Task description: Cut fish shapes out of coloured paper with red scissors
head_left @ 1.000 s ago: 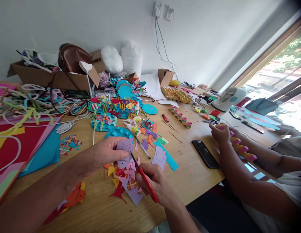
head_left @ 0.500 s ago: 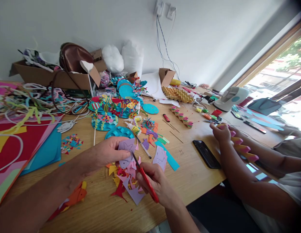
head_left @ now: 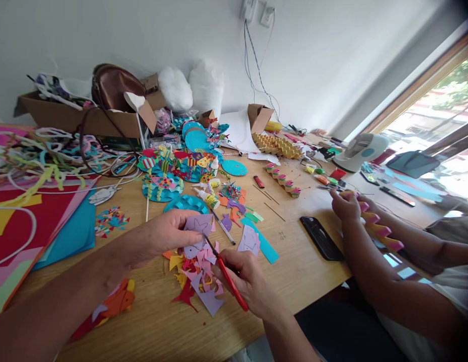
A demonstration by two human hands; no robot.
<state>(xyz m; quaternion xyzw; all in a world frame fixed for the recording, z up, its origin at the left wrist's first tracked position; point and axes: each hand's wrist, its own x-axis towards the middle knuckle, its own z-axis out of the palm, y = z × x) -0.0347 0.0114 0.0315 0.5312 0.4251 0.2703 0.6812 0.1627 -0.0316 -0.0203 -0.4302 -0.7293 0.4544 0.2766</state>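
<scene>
My left hand point(head_left: 172, 232) pinches a piece of purple paper point(head_left: 196, 225) that has a drawn outline on it. Red-handled scissors point(head_left: 230, 280) are in my right hand point(head_left: 244, 281), their blades pointing up and left at the right edge of that paper. Below lies a heap of paper scraps point(head_left: 203, 271) in pink, purple, yellow and red. Another purple piece with a drawing point(head_left: 249, 242) rests on the table to the right, beside a blue paper strip point(head_left: 268, 247). A pen point(head_left: 223, 227) lies just beyond my hands, close to a glue bottle point(head_left: 208, 197).
At right a co-worker's hands point(head_left: 347, 206) hold a pink-tipped egg-carton strip point(head_left: 380, 230). A black phone point(head_left: 321, 238) lies between us. Coloured sheets point(head_left: 68, 236) and pipe cleaners point(head_left: 53, 156) fill the left side; a cardboard box point(head_left: 83, 123) stands behind. Orange paper fish point(head_left: 122, 299) lie near my left forearm.
My right hand and the scissors have shifted very slightly to the right. The purple paper stays in my left hand at nearly the same spot.
</scene>
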